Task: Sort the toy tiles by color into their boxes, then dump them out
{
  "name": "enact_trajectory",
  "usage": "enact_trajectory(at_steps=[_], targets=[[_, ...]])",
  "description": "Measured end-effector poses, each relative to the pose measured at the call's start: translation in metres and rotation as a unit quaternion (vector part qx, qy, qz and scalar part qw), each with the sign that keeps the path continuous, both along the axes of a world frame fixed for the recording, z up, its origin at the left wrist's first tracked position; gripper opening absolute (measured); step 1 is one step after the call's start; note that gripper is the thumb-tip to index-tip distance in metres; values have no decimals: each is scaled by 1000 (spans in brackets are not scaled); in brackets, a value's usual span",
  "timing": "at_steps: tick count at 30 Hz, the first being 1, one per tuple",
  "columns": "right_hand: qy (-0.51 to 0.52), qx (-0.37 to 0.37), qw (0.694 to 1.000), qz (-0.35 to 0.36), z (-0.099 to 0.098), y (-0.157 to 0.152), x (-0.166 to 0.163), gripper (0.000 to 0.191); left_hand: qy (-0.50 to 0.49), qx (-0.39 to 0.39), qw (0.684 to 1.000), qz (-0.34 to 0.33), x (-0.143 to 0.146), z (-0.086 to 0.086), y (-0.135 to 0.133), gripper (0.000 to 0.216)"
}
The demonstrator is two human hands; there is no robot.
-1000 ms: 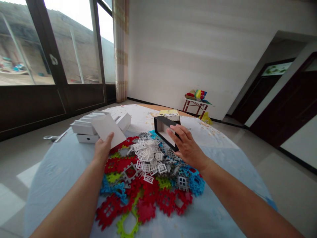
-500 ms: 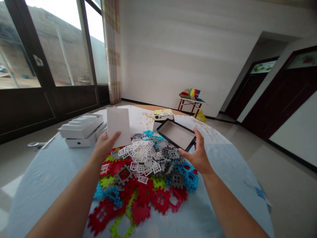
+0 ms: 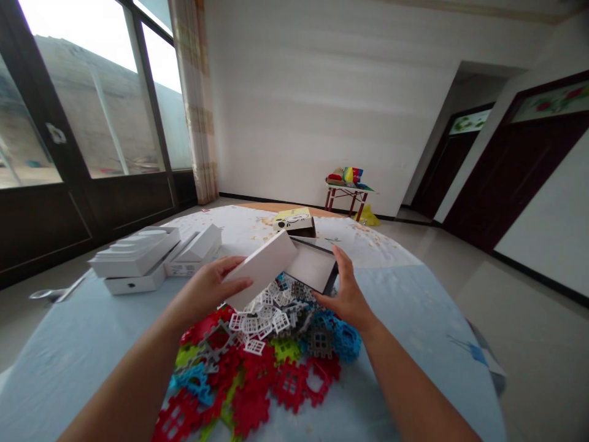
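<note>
My left hand (image 3: pixel 214 288) grips a white box lid (image 3: pixel 264 270) by its near left edge and holds it tilted. Close to its right side, my right hand (image 3: pixel 347 291) holds a shallow black-edged box (image 3: pixel 313 264) with a pale inside, thumb at the near corner and fingers along the right edge. The lid overlaps the box's left part, and I cannot tell whether they touch. Under both lies a heap of plastic building pieces: white window frames (image 3: pixel 264 319), red gear-edged plates (image 3: pixel 251 393), blue pieces (image 3: pixel 345 337) and green ones (image 3: pixel 285 350).
White boxes (image 3: pixel 133 252) are stacked at the table's left, with another white box (image 3: pixel 197 245) beside them. Behind my hands sits a yellow patterned box (image 3: pixel 294 220). A blue cloth (image 3: pixel 405 344) covers the round table. A small table (image 3: pixel 347 190) stands by the wall.
My left hand has brought the white lid right and tilted it over the black-edged box. My right hand has moved the box slightly left. The view has shifted a little.
</note>
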State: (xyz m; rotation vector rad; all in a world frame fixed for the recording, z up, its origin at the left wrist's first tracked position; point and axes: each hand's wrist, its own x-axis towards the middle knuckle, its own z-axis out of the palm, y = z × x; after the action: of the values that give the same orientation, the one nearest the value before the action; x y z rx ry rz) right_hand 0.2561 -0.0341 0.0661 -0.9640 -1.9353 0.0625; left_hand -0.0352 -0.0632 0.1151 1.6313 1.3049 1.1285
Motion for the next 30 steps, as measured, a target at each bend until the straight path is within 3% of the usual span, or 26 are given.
enact_trajectory(at_steps=[4, 7, 14, 20, 26, 30], targets=[[-13, -21, 999, 34, 12, -9, 2, 96, 27, 59, 995, 79, 2, 6, -1, 49], [-17, -35, 998, 59, 22, -17, 2, 97, 32, 74, 993, 86, 2, 9, 1, 44], [-33, -50, 994, 96, 30, -29, -2, 98, -17, -84, 995, 55, -7, 13, 2, 45], [-51, -50, 991, 109, 30, -33, -8, 98, 7, -137, 989, 48, -8, 13, 0, 44], [-48, -67, 989, 126, 28, -35, -13, 96, -40, -78, 989, 122, 6, 13, 0, 59], [-7, -94, 988, 124, 26, -33, -12, 98, -112, -44, 982, 148, 10, 11, 2, 55]])
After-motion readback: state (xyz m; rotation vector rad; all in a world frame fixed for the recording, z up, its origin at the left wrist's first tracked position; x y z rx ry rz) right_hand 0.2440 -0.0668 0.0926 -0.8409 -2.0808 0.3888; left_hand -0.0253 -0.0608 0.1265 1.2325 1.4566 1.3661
